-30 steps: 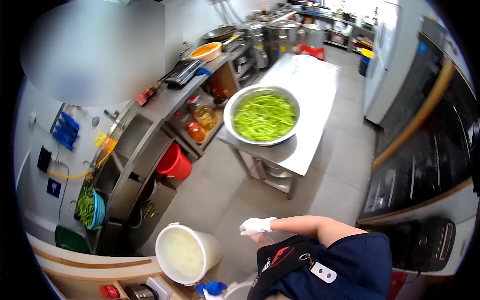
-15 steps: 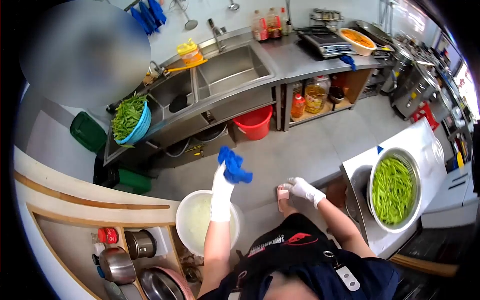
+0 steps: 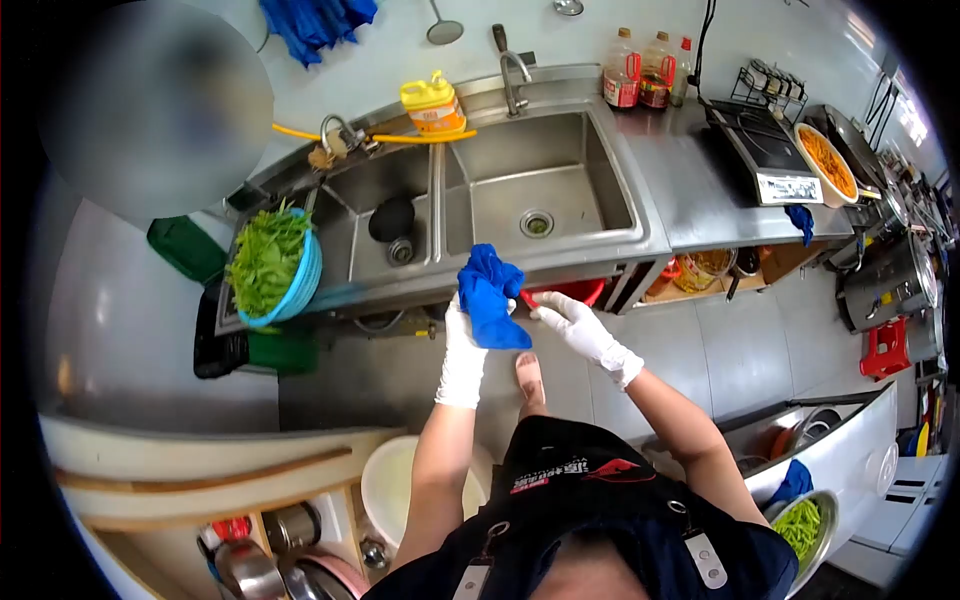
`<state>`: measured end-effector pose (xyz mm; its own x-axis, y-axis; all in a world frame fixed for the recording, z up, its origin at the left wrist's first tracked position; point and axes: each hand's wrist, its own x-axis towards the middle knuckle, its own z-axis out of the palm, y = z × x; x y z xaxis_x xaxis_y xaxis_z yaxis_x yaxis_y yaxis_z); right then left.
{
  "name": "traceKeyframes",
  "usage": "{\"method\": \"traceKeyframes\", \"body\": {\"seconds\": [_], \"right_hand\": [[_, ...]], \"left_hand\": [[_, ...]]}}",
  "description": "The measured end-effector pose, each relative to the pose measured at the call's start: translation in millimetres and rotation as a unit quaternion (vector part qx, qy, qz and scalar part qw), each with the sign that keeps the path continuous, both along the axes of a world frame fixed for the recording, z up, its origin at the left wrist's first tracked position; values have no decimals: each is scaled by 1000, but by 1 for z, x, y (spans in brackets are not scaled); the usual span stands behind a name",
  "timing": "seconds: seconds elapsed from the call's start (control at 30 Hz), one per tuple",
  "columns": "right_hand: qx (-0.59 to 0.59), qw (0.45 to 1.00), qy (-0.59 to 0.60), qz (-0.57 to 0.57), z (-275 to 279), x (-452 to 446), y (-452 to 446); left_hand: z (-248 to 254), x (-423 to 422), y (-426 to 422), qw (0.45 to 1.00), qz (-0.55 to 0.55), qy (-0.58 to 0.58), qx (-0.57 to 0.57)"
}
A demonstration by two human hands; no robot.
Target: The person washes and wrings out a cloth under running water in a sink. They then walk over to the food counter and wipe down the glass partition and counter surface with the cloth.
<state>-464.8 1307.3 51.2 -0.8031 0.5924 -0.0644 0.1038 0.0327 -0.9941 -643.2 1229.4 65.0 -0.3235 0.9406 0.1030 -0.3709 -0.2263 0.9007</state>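
My left hand [image 3: 460, 330], right hand [image 3: 578, 328]: thin white gloves [image 3: 462, 368], wrinkled cuffs [image 3: 622, 365] | navy short-sleeved shirt [image 3: 748, 548] | black fabric apron [image 3: 560, 445], red emblem [image 3: 617, 467], white lettering [image 3: 577, 476] | pale strap tabs [image 3: 706, 562], metal eyelets [image 3: 678, 507] | my pale pink slipper [image 3: 529, 374]

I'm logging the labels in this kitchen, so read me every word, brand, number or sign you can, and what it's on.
No text reads clearly.
Apron: pale lettering beside a red logo, too small to read.
Yellow jug: label print too small.
Red-handled bottles: labels too small.
Cooker: front panel marks too blurred.
Blue cloth: no print visible.
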Motion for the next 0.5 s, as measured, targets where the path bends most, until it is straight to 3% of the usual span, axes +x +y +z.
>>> {"method": "traceKeyframes", "body": {"seconds": [0.1, 0.13, 0.2, 0.3, 0.4, 0.47, 0.5], "right_hand": [[-89, 993, 46, -67, -3, -66, 57], [-160, 975, 102, -119, -11, -90, 73], [-115, 983, 47, -133, -18, -120, 115], [-122, 976, 31, -176, -18, -154, 162], [-120, 969, 29, -216, -28, -172, 211], [-87, 972, -46, -215, -44, -177, 247], [-71, 969, -84, -221, -49, -181, 265]], "left_hand": [[-22, -37, 61, 988, -8, 157, -6], [-32, -52, 78, 997, -28, 67, -16], [-48, -83, 121, 991, -64, -116, -31], [-68, -123, 166, 916, -92, -383, -71], [-79, -167, 202, 921, -22, -353, -160], [-71, -186, 223, 913, 29, -339, -223], [-92, -201, 233, 918, 36, -325, -224]]}}
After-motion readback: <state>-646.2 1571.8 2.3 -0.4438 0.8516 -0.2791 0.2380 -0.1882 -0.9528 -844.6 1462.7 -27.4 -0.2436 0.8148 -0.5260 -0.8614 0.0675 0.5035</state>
